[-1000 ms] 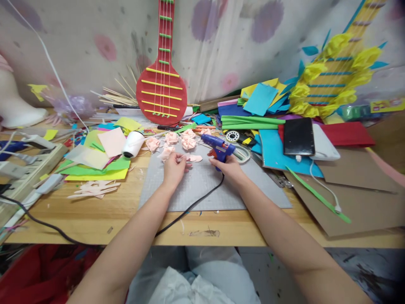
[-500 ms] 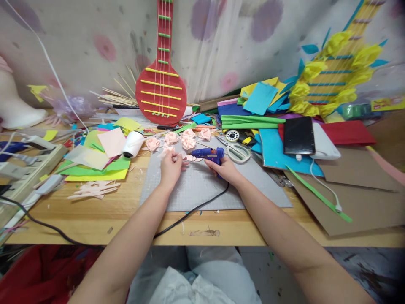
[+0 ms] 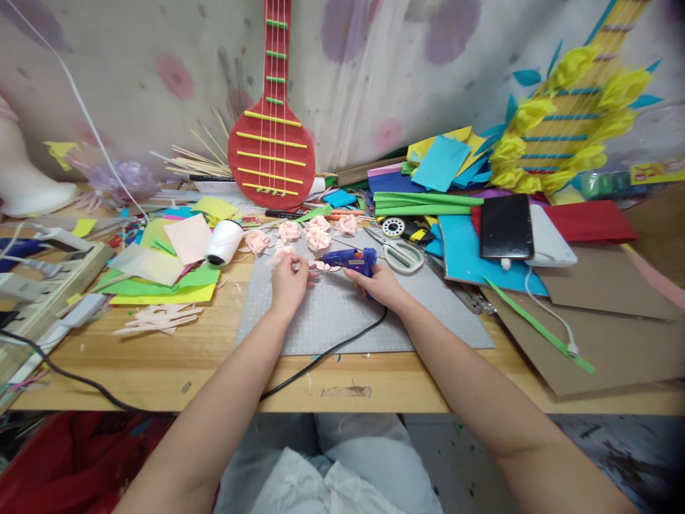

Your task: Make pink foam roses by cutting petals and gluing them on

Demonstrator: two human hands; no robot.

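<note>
My right hand is wrapped round the handle of a blue hot glue gun, its nozzle pointing left. Pinched in the fingers of my left hand is a pink paper flower, partly hidden by the fingers. A short pink strip end sticks out right of those fingers, close by the nozzle. Several finished-looking pink paper roses lie just beyond, at the back of the grey cutting mat. The gun's black cord runs over the mat toward the table's front edge.
Scissors lie right of the gun. A white thread spool, coloured paper and pink strips are on the left, beside a power strip. A red paper lute stands behind; a phone and cardboard lie right.
Both hands, the glue gun and the pink flower keep nearly the same place. The view has shifted very slightly.
</note>
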